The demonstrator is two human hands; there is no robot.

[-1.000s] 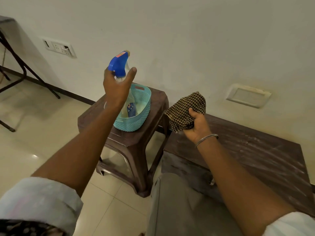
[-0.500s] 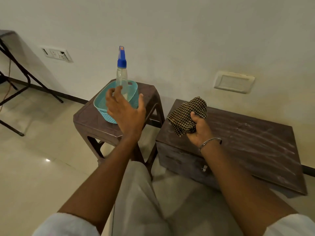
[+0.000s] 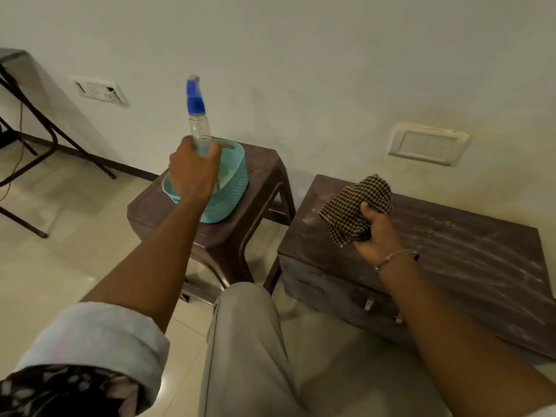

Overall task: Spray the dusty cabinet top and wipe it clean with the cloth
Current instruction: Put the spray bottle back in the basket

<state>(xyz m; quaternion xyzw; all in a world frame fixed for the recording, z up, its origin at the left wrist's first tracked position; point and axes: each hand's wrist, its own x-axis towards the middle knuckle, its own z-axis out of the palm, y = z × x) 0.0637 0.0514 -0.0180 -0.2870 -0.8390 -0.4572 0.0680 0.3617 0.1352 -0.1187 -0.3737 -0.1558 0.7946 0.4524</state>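
Observation:
My left hand (image 3: 194,171) is closed around the lower body of a clear spray bottle (image 3: 197,121) with a blue nozzle, upright over the teal basket (image 3: 231,188). A bunched brown checked cloth (image 3: 353,213) is gripped in my right hand (image 3: 376,233), held just over the left end of the low brown cabinet. The cabinet top (image 3: 469,254) is streaked with pale dust. Whether the cloth touches the top I cannot tell.
The teal basket sits on a brown plastic stool (image 3: 258,218) left of the cabinet. My knee in grey trousers (image 3: 243,341) is in the foreground. A folding table's black legs (image 3: 45,136) stand at far left, against a wall with sockets (image 3: 100,91).
Half a second ago my left hand was open below the bottle standing in the basket; now it grips the bottle. The right hand with the cloth stays over the cabinet's left end.

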